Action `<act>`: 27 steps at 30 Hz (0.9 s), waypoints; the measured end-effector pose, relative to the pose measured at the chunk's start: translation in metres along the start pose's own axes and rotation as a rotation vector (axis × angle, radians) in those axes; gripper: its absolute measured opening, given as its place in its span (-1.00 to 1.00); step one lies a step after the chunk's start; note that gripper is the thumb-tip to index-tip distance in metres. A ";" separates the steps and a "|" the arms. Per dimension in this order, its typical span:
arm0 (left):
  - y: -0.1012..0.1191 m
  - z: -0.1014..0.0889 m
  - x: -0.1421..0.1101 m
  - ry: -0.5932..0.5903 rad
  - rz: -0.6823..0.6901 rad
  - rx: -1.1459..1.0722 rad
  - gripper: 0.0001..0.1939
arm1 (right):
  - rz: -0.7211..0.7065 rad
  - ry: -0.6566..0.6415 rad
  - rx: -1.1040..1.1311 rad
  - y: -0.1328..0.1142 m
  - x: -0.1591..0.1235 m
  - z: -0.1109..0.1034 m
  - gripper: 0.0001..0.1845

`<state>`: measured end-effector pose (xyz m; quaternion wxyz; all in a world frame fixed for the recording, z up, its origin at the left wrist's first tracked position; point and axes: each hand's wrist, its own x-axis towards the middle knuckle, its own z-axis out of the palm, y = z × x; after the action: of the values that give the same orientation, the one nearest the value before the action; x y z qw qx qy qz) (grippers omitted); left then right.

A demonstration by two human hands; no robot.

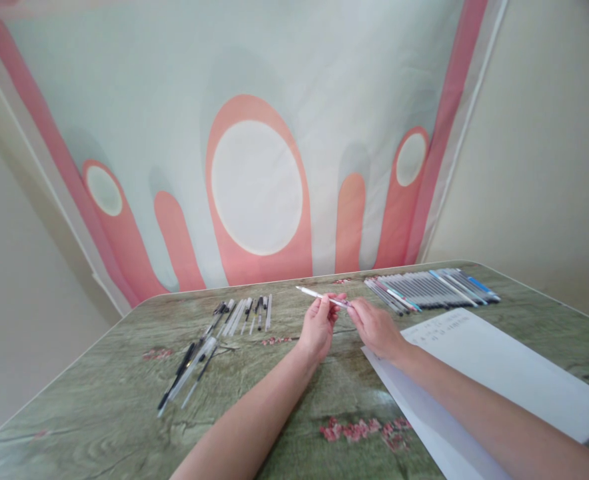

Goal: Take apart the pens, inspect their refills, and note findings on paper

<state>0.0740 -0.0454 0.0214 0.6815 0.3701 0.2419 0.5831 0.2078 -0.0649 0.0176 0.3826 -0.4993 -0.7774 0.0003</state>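
A slim white pen [310, 292] is held between both hands above the middle of the table, its tip pointing up to the left. My left hand [320, 325] pinches the pen's barrel with thumb and fingers. Closed round its right end is my right hand [374, 328], whose fingers partly hide that end. Left of my hands lie several loose pens, caps and clear barrels, among them a black pen [177, 377] and a clear barrel [192, 369]. Beyond my right hand is a long row of pens [424, 293], laid side by side.
White paper sheets [494, 360] with some handwriting lie under my right forearm. The wood-patterned table [99, 387] bears pink flower prints, and its far edge meets a wall hanging [254, 187] with red arches. A short row of pen parts [239, 317] sits at the back left.
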 end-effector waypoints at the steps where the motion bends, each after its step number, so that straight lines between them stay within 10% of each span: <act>1: 0.000 0.000 0.000 0.001 0.001 0.014 -0.73 | 0.047 -0.027 0.115 0.000 0.000 0.002 -0.69; 7: 0.001 -0.005 0.000 0.009 0.049 0.162 -0.64 | 0.371 -0.199 0.902 -0.002 0.000 0.013 -0.62; 15: 0.008 -0.002 -0.001 -0.026 0.043 0.126 -0.69 | 0.518 -0.285 1.224 -0.004 0.005 0.007 -0.59; 27: 0.010 0.003 -0.002 -0.005 -0.009 -0.009 -0.72 | 0.073 0.086 0.125 -0.002 -0.001 0.003 -0.69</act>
<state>0.0695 -0.0470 0.0307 0.6865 0.3676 0.2393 0.5799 0.2045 -0.0660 0.0155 0.4458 -0.5021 -0.7399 0.0414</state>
